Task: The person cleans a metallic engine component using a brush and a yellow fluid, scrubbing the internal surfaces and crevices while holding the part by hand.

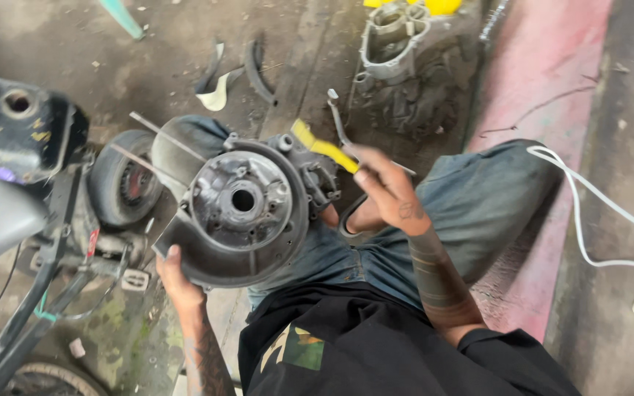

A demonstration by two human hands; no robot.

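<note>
Seated on the floor, the left hand (172,273) clasps the engine casing's (242,213) lower rim, steadying it on the lap, while the right hand (388,192) pinches what looks like a yellow brush (322,146) against it.

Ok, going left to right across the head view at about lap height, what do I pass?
Small scooter wheel → grey engine casing steadied by the left hand → yellow brush in the right hand → white cable.
</note>
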